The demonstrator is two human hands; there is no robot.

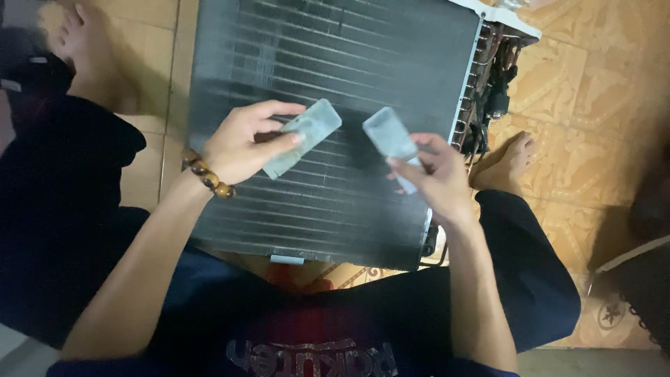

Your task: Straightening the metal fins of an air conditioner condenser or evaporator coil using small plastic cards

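Note:
My left hand [241, 143] grips a flat, pale translucent rectangular piece [303, 136], its far end tilted up to the right. My right hand [433, 174] holds a second, similar pale piece [391, 136], tilted up to the left. Both are held apart above a large dark finned coil panel [335, 63] that lies on the floor between my legs. A brown bead bracelet [206, 174] circles my left wrist.
Copper tubing and fittings [488, 77] run along the panel's right side beside a white frame edge [502, 14]. My bare feet [506, 164] rest on the patterned tan tile floor [593, 91]. A dark object [638, 279] sits at the lower right.

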